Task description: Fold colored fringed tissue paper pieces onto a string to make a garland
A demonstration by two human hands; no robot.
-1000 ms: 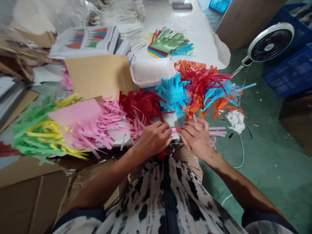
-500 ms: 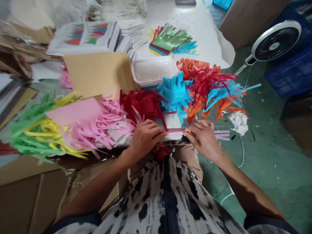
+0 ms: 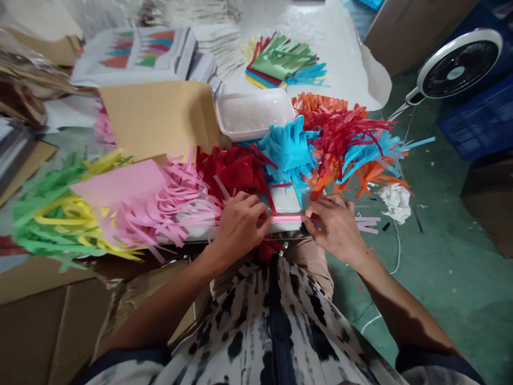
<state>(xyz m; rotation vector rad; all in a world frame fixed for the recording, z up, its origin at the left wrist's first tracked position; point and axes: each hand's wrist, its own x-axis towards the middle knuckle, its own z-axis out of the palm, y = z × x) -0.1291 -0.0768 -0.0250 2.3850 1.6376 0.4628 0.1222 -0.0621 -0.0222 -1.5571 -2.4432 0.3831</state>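
Note:
A narrow folded strip of pink fringed paper point(image 3: 287, 219) stretches between my hands along the table's near edge. My left hand point(image 3: 243, 227) is closed on its left end, fingers curled over it. My right hand point(image 3: 334, 222) pinches the right part, with thumb and fingers together; loose pink fringe ends stick out past that hand. The fingertips partly hide the paper. Dark red fringed paper point(image 3: 236, 171) lies just beyond my left hand, and blue fringed paper point(image 3: 287, 149) lies beyond the gap between both hands. To the left is a heap of pink fringed paper point(image 3: 152, 198).
Green fringe point(image 3: 36, 214) and yellow fringe point(image 3: 66, 214) spread at the left. Behind are a brown cardboard piece point(image 3: 156, 115), a white plastic tray point(image 3: 256, 131) and a stack of multicoloured fringed sheets point(image 3: 284, 59). A fan point(image 3: 457, 69) stands at the right, near crumpled white paper point(image 3: 396, 203).
Both hands stay in nearly the same place on the pink paper. The left fingers have curled in more, and the strip between the hands shows more of its light pink face. The view shifts slightly.

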